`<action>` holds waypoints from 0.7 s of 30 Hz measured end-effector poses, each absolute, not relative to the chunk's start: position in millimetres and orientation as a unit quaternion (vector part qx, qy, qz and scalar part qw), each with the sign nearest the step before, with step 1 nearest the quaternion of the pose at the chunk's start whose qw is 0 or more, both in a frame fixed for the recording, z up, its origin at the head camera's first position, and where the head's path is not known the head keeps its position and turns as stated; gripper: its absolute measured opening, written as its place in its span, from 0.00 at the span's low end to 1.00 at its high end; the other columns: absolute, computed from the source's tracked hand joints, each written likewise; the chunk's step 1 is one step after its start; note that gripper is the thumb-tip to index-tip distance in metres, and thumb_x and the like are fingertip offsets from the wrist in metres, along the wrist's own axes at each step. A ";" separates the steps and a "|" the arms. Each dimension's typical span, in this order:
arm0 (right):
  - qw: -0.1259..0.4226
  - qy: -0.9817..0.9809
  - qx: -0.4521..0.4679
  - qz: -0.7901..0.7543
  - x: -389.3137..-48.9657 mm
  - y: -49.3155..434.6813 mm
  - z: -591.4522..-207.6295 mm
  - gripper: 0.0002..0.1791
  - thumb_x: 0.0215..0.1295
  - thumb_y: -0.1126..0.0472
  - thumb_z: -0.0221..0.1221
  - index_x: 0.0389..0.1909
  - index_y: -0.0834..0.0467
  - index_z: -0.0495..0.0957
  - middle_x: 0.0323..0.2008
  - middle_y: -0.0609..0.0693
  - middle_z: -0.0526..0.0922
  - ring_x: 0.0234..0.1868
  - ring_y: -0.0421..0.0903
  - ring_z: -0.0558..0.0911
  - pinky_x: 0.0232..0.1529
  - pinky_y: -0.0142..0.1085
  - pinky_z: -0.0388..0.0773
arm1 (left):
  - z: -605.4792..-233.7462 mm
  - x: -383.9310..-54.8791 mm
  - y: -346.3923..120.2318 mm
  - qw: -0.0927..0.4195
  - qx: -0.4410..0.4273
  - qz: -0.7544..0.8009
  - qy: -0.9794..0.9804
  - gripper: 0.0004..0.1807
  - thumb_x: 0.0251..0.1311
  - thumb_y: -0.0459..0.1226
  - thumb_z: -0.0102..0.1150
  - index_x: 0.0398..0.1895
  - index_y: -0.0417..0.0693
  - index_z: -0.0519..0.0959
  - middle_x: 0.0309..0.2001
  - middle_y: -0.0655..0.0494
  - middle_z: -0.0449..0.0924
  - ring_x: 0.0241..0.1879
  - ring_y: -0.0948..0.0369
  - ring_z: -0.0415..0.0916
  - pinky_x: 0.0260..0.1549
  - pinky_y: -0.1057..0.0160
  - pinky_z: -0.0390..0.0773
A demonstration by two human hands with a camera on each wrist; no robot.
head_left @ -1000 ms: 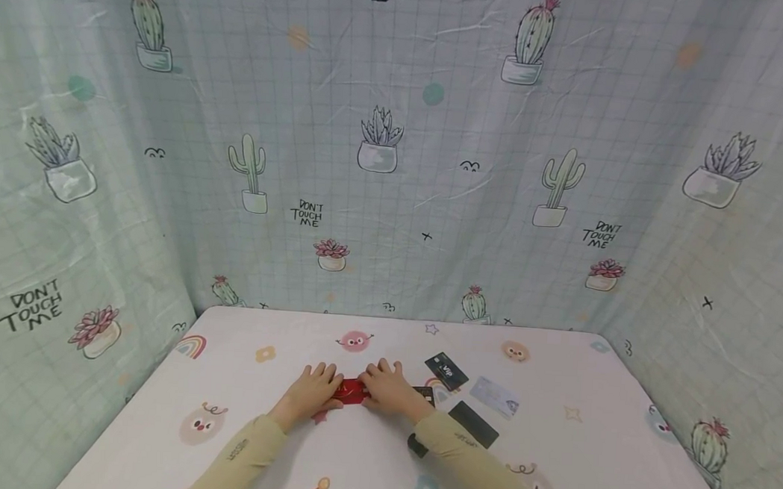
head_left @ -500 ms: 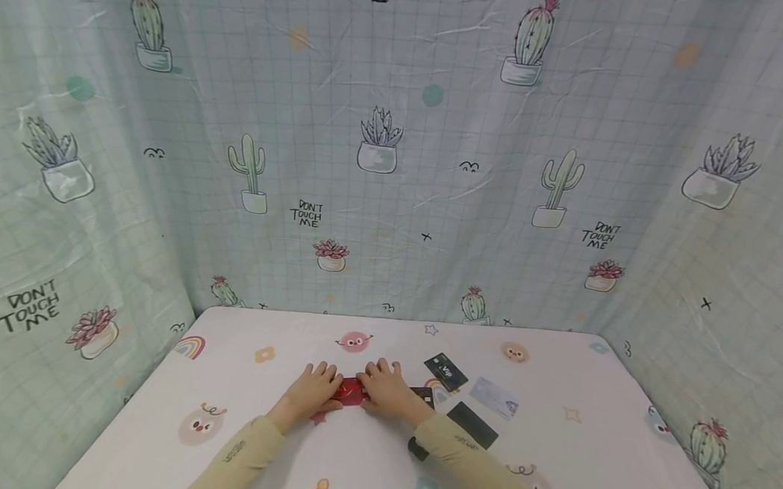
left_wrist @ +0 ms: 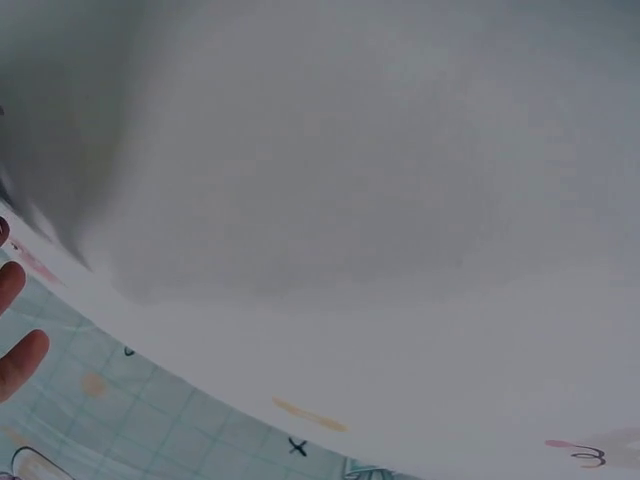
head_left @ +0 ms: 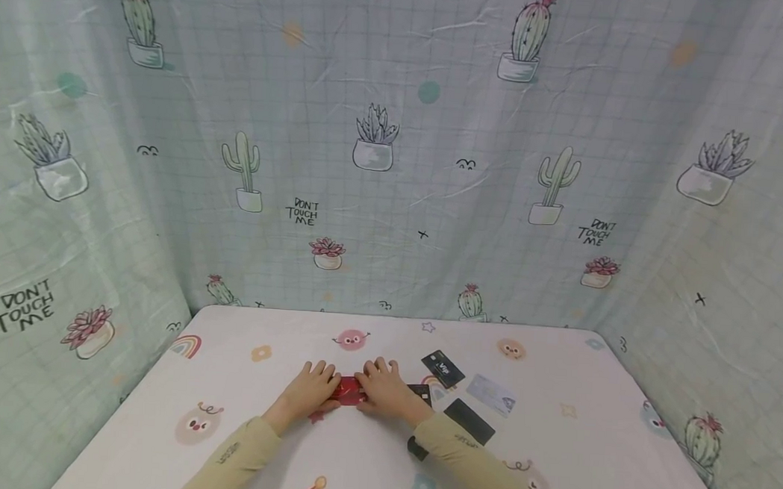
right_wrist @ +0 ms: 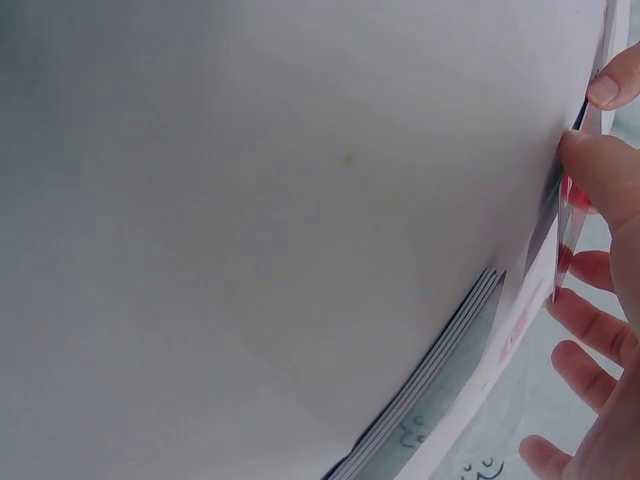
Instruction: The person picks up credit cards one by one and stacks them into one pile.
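A red bank card lies between the two hands, low over the table in the head view. My left hand holds its left end, thumb on the near side and fingers on the far side. The right hand grips the other end the same way. In the right wrist view, the right thumb and fingers pinch the card seen nearly edge-on, and the left thumb tip shows just above. Only a few left fingertips appear in the left wrist view; the card is out of sight there.
Right of the hands lie a black VIP card, a silver card and a plain black card. Another black card is partly covered by the right wrist. A black object shows beside the right sleeve. Patterned curtains surround the table.
The sheen on the red card has shifted slightly, while both hands keep nearly the same place and hold. The head view has turned a little, moving everything slightly left.
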State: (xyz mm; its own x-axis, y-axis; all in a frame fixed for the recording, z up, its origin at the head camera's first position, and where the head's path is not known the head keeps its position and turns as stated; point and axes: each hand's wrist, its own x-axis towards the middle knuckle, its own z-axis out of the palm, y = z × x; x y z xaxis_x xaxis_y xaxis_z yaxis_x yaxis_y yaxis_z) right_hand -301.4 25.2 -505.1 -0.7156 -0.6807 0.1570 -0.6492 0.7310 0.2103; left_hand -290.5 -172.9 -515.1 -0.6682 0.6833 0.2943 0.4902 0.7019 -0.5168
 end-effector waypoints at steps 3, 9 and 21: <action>0.112 -0.923 0.362 -0.071 -300.4 24.6 -504.2 0.30 0.54 0.38 0.54 0.54 0.50 0.69 0.45 0.47 0.70 0.47 0.44 0.65 0.50 0.47 0.64 | -515.1 -290.0 -173.3 0.242 -0.331 0.211 -0.887 0.28 0.50 0.61 0.51 0.41 0.49 0.75 0.35 0.55 0.72 0.36 0.58 0.67 0.34 0.59 0.68; 0.113 -0.923 0.361 -0.074 -298.7 24.7 -503.2 0.29 0.54 0.39 0.54 0.54 0.51 0.70 0.45 0.47 0.70 0.47 0.45 0.65 0.50 0.47 0.64 | -512.9 -288.4 -172.9 0.248 -0.337 0.218 -0.882 0.28 0.51 0.61 0.50 0.41 0.48 0.75 0.36 0.54 0.73 0.37 0.58 0.68 0.35 0.58 0.69; 0.131 -0.915 0.365 -0.111 -299.3 23.8 -506.9 0.28 0.55 0.38 0.53 0.52 0.51 0.70 0.43 0.48 0.70 0.45 0.46 0.64 0.49 0.46 0.63 | -514.5 -289.7 -175.6 0.256 -0.347 0.201 -0.880 0.28 0.50 0.61 0.51 0.41 0.47 0.74 0.35 0.53 0.72 0.35 0.58 0.66 0.32 0.59 0.67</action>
